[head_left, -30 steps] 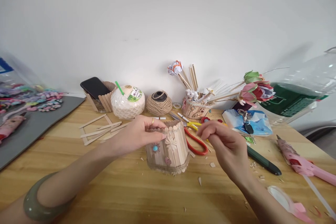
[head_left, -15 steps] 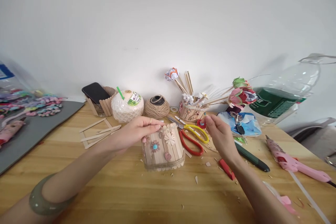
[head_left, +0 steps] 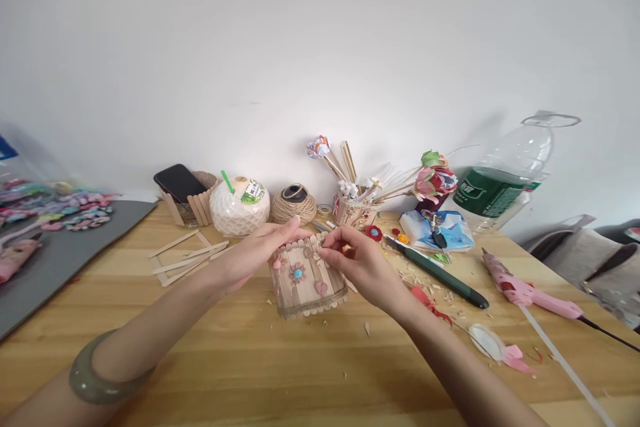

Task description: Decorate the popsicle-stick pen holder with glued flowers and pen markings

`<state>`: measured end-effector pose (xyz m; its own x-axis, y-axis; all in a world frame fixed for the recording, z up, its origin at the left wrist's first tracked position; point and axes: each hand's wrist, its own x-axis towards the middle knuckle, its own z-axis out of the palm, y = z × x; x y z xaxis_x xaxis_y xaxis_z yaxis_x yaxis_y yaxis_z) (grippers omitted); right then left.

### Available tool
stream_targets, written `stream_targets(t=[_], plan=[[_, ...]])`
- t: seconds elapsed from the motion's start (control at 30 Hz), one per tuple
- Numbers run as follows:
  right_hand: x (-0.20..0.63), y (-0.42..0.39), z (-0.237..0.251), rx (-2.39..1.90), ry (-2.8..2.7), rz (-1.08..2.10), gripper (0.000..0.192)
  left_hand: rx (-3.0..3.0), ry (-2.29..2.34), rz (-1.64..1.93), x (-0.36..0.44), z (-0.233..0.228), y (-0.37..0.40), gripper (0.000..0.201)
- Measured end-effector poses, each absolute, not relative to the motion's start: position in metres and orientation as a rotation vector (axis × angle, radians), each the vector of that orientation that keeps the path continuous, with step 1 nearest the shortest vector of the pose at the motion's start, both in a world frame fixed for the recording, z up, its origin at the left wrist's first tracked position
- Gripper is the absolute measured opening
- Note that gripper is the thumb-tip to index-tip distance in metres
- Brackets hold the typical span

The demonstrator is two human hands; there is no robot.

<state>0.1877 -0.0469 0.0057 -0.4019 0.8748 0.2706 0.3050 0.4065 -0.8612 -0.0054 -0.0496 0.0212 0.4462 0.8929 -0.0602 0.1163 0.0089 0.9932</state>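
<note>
In the head view, a small craft-stick holder (head_left: 310, 283), with wooden slats, a scalloped rim and twine round its base, is tilted above the table. Pink ornaments and a blue-centred flower (head_left: 298, 272) decorate its front. My left hand (head_left: 260, 250) grips the holder from its upper left, the fingers partly hidden behind it. At the upper right of the front, my right hand (head_left: 357, 263) has its fingers pinched together against a pale flower, mostly covered by them. Whatever small thing lies between those fingertips is hidden. The scissors behind the holder are largely covered by my right hand.
Loose craft sticks (head_left: 190, 258) lie left. Behind stand a phone (head_left: 179, 183) in a stick box, a wrapped coconut (head_left: 240, 208), twine (head_left: 294, 205) and a decorated pot (head_left: 355, 212). Rightward are a green-black pen-shaped tool (head_left: 445, 277), a pink glue gun (head_left: 533, 290) and a bottle (head_left: 495, 190).
My right hand has come left and down from beside the holder to its front, its fingertips now at the pale flower. My left hand still holds the holder. The view has shifted slightly right.
</note>
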Motion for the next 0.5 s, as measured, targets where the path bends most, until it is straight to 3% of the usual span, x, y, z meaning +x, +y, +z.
stream_targets(t=[0.27,0.5], plan=[[0.190,-0.040,-0.010,-1.131,-1.832,0.946,0.023,1.486,1.015,0.804,-0.010,0.015,-0.043,0.049],[0.225,-0.038,-0.032,-1.424,-2.001,0.622,0.018,1.392,1.130,0.876,-0.021,0.012,-0.035,0.030]])
